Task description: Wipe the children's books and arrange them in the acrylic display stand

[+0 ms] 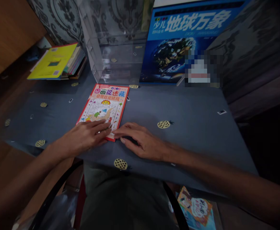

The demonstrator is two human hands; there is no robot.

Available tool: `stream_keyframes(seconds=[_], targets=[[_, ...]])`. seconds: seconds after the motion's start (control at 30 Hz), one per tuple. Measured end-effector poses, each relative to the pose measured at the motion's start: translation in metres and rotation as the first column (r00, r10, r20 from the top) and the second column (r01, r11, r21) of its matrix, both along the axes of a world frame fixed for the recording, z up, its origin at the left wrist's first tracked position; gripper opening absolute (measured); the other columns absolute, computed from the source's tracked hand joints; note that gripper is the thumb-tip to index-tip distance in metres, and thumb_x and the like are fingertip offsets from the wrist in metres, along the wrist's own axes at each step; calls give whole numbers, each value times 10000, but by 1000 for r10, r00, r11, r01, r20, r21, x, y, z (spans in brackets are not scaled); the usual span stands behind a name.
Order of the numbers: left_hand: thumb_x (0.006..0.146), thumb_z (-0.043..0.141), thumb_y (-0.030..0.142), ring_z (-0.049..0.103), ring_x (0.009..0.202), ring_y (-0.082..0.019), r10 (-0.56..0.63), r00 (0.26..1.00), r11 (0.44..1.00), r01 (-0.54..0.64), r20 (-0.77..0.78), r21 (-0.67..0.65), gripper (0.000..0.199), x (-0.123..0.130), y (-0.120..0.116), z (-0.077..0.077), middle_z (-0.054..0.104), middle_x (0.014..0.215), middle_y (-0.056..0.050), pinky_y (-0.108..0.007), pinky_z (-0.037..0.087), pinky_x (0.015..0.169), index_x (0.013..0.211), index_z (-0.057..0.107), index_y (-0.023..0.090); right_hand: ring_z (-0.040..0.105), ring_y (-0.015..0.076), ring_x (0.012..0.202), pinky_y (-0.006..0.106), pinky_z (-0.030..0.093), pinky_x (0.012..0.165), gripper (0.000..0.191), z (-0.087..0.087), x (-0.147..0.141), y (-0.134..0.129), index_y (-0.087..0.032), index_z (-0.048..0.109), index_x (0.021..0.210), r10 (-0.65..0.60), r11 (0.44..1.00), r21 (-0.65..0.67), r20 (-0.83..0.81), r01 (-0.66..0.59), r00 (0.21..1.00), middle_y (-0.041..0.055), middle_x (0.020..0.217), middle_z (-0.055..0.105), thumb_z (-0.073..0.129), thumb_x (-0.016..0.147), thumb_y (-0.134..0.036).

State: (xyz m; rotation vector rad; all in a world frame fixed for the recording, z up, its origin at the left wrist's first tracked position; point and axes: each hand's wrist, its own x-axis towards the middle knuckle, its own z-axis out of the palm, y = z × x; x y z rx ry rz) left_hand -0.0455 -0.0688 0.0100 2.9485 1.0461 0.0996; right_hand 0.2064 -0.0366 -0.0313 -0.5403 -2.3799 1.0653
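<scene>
A children's picture book (105, 107) with a red border and a cartoon drawing on its cover lies closed near the front of the cloth-covered table. Across its lower left part rests my left hand (89, 134), palm down, fingers stretched out and a ring on one of them. My right hand (140, 139) is at the book's lower right corner. Its fingertips touch or nearly touch the cover there, with thumb and fingers apart. The bottom of the cover is partly hidden under my left hand.
A stack of books with a yellow one (56, 60) on top sits at the back left. Behind the picture book stands a clear plastic rack (116, 41). Right of it a large blue book (173, 48) stands upright. Another book (197, 207) lies below the table's front edge.
</scene>
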Motion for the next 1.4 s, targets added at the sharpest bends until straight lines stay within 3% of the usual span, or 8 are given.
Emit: stream_keyframes(seconds=[0.67,0.8,0.9,1.1,1.17,1.27,1.33,1.4], targets=[[903,478,69,614,1243,-223,-95,993,994,91,-75,-52,422,-7,0,9,654,1336,-120,-366,532,1019,1295,608,156,602,196,1082,419,518,954,318,-2,0,1,-179,625,1218,-4,1000,13,-147,6,989,105,1142,673,469,950,-113],[935,510,146,667,1150,-215,-73,996,996,76,-57,41,296,-2,-3,4,697,1261,-112,-353,567,959,1187,664,154,578,208,1113,427,495,977,298,-3,-1,-1,-159,619,1219,89,982,171,-82,-74,993,121,1137,679,470,962,-133],[960,512,221,702,1070,-222,-30,999,996,32,-24,87,250,1,-6,2,718,1216,-117,-359,591,904,1118,688,143,569,234,1107,430,474,976,276,0,-3,-5,-114,627,1178,174,910,369,73,-188,982,125,1047,712,478,945,-105],[991,443,253,725,983,-196,119,985,993,-115,126,-36,295,-5,3,1,757,1106,-80,-316,587,847,1078,720,202,573,239,1089,421,470,962,279,5,-6,-15,-112,616,1182,138,849,489,162,-201,977,123,1072,727,472,943,-118],[1000,412,292,715,1009,-219,297,939,954,-297,174,-32,329,-9,13,0,749,1119,-94,-341,578,859,1115,707,201,576,239,1094,416,473,971,301,5,-9,-19,-115,609,1199,130,858,477,156,-190,979,126,1084,728,476,929,-110],[988,414,343,659,1126,-305,596,784,796,-606,173,3,388,-14,32,-1,686,1238,-167,-436,552,899,1254,626,156,604,225,1023,369,508,917,244,6,-14,-22,-143,643,1110,113,891,413,203,-189,973,109,1024,733,496,917,-121],[981,425,361,641,1145,-334,720,688,692,-722,93,-22,437,-13,43,0,666,1249,-197,-458,539,894,1331,557,135,616,210,1010,351,519,911,221,8,-17,-20,-156,650,1088,72,918,370,199,-143,977,96,1028,729,482,946,-143],[980,422,372,641,1138,-331,763,646,646,-760,30,-66,464,-12,50,1,670,1230,-195,-446,527,895,1368,512,134,608,214,1097,380,499,983,245,11,-21,-15,-161,640,1148,-19,938,343,190,-48,982,111,1156,704,462,979,-171]])
